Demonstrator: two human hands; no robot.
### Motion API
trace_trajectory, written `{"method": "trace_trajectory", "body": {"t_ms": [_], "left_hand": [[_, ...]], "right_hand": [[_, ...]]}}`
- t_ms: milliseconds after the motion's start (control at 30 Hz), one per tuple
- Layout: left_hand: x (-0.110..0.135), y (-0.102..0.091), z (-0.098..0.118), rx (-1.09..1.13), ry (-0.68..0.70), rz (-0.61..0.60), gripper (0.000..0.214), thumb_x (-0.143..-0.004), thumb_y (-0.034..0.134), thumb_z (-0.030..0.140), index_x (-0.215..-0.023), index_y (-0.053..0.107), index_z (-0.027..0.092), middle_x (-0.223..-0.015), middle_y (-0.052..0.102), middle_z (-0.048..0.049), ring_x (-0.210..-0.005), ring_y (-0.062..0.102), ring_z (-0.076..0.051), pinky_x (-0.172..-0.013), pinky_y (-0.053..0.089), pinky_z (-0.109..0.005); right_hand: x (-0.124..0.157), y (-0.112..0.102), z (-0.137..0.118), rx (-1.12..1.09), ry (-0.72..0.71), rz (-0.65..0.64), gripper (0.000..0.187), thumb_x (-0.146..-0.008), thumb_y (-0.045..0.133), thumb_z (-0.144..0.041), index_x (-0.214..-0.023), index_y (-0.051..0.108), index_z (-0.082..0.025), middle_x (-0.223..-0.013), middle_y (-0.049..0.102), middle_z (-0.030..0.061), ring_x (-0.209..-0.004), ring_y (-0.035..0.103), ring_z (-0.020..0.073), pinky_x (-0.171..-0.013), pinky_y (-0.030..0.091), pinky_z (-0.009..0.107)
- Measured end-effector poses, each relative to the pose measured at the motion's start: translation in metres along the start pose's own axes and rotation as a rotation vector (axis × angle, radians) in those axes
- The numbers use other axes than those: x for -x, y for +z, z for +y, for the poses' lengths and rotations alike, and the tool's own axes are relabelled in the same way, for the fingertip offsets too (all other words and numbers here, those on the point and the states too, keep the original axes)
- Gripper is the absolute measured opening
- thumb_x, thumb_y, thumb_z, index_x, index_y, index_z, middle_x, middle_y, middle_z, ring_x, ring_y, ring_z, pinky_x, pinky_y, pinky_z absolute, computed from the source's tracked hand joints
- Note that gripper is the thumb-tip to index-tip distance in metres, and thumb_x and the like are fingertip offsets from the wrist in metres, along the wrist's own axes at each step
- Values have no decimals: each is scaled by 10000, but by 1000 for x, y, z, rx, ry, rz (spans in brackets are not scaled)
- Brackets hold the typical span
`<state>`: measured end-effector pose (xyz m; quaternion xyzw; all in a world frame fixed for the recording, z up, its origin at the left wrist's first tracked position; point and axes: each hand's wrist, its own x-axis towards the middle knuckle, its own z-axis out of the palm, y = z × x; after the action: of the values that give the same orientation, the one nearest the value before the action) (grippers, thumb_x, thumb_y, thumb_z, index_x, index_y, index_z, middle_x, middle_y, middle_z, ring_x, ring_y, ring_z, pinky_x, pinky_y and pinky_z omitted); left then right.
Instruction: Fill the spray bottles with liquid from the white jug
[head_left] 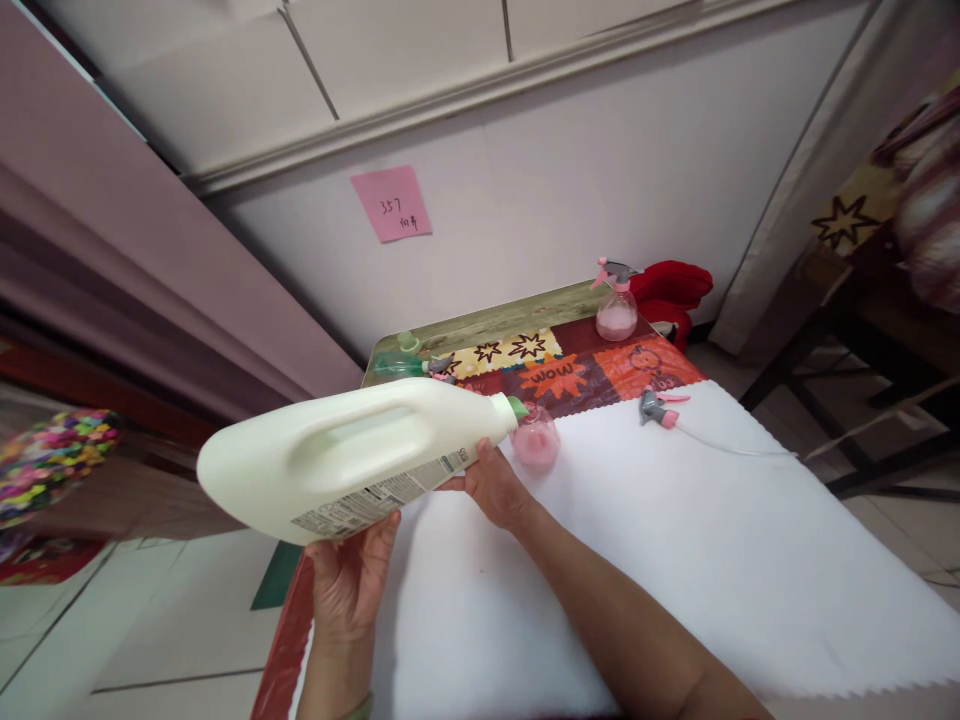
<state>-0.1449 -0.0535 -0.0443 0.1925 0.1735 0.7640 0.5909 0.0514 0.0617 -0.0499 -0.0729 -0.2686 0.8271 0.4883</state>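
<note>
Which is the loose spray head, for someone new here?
Start at the white cover. By its far edge, right of the tilted jug, lies a grey-and-pink spray head. Unlike the one on the upright spray bottle, it has no bottle, just a bare clear tube.

The label's print (386,497) cannot be read. The nearer pink bottle's (537,448) mouth is hidden behind the green spout (517,407). The colourful pile (56,465) is cut by the left edge.

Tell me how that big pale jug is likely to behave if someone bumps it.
The pale jug probably keeps its shape, since its moulded walls look undented. It may be somewhat heavy, as the left hand and right hand both support it. Its smooth-looking sides could let it slip.
</note>
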Motion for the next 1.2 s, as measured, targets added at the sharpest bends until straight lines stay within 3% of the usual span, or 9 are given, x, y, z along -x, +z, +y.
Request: {"method": "trace_trajectory", "body": {"t_ms": [300,733,1200], "left_hand": [[1,11,-6,16,4,-63,937,-830,762,442,-1604,233,447,-1524,533,-65,-1351,563,-319,-1039,543,-474],[-1,3,-2,-59,18,13,923,-785,817,461,-1576,342,418,-1488,588,-70,-1303,615,-324,-1013,572,-455],[1,2,-4,-13,-3,-18,749,-895,648,551,-1571,343,443,-1470,619,-52,-1324,606,-291,-1040,558,-441]], "right_hand": [[0,0,0,-10,5,0,730,-784,711,-731,-1359,563,-307,-1453,618,94,-1289,607,329,-944,587,618],[1,0,-1,5,6,-5,711,-800,691,-733,-1348,571,-296,-1416,644,98,-1273,621,324,-938,595,607],[0,0,0,10,4,9,730,-791,692,-741,-1357,563,-298,-1414,648,101,-1260,630,323,-928,595,617]]}}
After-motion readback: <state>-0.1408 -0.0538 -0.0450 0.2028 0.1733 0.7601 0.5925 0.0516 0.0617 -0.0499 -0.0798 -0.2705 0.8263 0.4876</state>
